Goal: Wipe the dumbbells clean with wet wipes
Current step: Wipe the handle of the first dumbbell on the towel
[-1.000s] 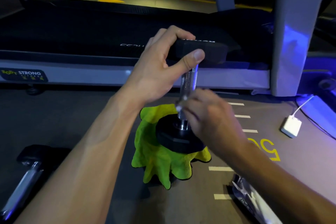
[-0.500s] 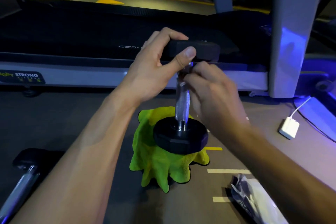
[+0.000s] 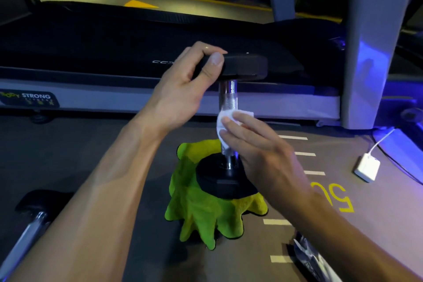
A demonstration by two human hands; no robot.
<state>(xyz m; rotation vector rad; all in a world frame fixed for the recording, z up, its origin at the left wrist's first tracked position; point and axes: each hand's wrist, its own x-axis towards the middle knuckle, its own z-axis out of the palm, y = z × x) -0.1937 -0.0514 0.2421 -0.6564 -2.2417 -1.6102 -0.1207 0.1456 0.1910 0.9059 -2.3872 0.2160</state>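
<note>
A dumbbell [image 3: 229, 98] stands upright on its lower head, which rests on a green cloth [image 3: 201, 215] spread on the floor [image 3: 68, 155]. The left hand [image 3: 180, 91] curls over the near edge of the top head, thumb on the side and fingers over the top, its grip closed on that head. The right hand [image 3: 258, 151] holds a white wipe [image 3: 225, 123] against the metal handle about midway down, fingers bent around the wipe and the bar, so its grip is closed on the wipe. The knurled bar shows bare above the wipe, and a short shiny stretch shows below it at the lower head.

A second dumbbell [image 3: 29, 217] lies on the floor at the lower left, partly cut by the frame edge. A treadmill [image 3: 114, 52] runs across behind the dumbbell. A white charger [image 3: 367, 167] with a cable lies on the floor at right, well apart from the cloth. A crinkled packet [image 3: 311, 258] sits at the lower right edge, under the right forearm; I cannot tell what it holds
</note>
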